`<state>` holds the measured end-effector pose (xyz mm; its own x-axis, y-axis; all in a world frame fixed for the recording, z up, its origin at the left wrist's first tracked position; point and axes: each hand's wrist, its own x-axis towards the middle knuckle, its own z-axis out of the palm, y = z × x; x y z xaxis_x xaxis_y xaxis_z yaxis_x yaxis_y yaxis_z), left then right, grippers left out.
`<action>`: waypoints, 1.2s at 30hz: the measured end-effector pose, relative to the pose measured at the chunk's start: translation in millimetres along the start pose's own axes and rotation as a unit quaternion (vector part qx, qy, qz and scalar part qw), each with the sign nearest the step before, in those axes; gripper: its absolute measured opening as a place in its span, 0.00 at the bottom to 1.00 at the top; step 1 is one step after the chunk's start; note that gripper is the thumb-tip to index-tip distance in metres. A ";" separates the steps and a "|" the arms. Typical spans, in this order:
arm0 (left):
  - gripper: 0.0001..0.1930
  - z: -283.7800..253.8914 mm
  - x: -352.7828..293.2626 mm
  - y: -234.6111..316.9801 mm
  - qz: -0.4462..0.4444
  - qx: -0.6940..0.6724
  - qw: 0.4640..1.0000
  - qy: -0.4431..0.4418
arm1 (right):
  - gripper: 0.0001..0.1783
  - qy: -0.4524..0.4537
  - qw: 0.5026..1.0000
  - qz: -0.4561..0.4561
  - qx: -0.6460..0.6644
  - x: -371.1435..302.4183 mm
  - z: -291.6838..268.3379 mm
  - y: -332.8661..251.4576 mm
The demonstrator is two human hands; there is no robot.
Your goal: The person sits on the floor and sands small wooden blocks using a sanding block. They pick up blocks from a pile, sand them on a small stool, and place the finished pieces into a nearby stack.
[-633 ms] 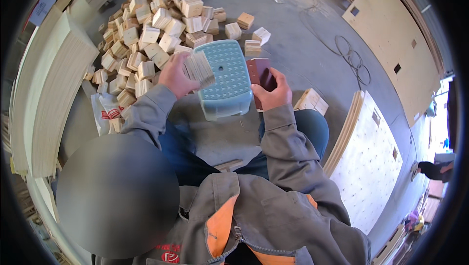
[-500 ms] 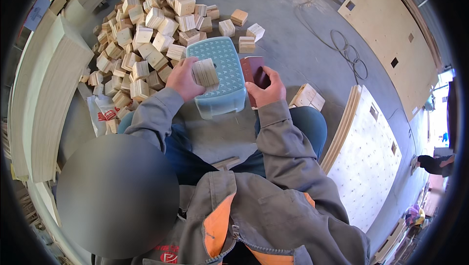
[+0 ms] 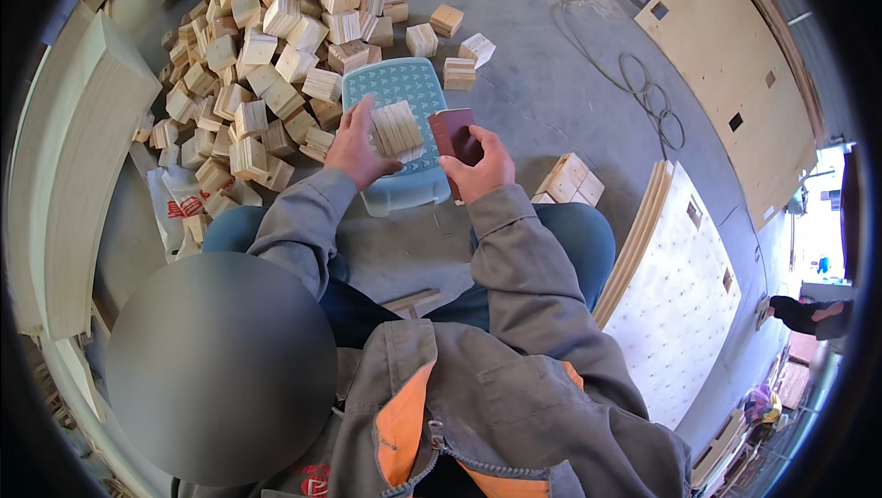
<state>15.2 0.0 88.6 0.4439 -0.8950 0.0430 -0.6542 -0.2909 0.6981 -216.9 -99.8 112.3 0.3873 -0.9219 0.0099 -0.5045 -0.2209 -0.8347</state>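
A pale layered plywood block (image 3: 399, 130) rests on top of a light blue plastic step stool (image 3: 404, 80) between my knees. My left hand (image 3: 356, 151) grips the block from its left side, fingers at the far edge and thumb near. In my right hand (image 3: 482, 165) is a reddish-brown piece of sandpaper (image 3: 450, 130), pinched between thumb and fingers. It stands upright over the stool's right edge, a little apart from the block.
A large heap of plywood blocks (image 3: 266, 66) lies beyond and left of the stool, with several loose ones to its right. More blocks (image 3: 570, 181) sit by my right knee. Stacked boards (image 3: 675, 305) lean at right; a cable (image 3: 643, 94) coils on the floor.
My right hand has brought the sandpaper left, closer to the block. The block looks turned slightly in my left hand, and the whole view has shifted a little.
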 end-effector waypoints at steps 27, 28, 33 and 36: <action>0.53 66.5 -8.8 -47.5 0.063 -0.202 0.974 0.076 | 0.38 -0.039 0.945 -0.242 -0.217 -3.4 53.5 -22.6; 0.52 67.0 -13.7 -48.8 0.067 -0.200 0.974 0.088 | 0.39 -0.051 0.944 -0.238 -0.224 -4.0 55.1 -25.4; 0.52 73.1 -17.2 -54.6 0.071 -0.207 0.968 0.124 | 0.42 -0.105 0.928 -0.230 -0.274 -13.7 53.6 -34.6; 0.53 73.1 -15.3 -51.0 0.064 -0.211 0.968 0.123 | 0.44 -0.109 0.920 -0.254 -0.279 -12.8 49.2 -22.6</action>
<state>-3.0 3.8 0.1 0.5415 -0.7921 0.2817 -0.4290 0.0278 0.9029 -172.5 -67.3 103.9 0.7968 -0.5827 0.1598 -0.5098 -0.7903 -0.3400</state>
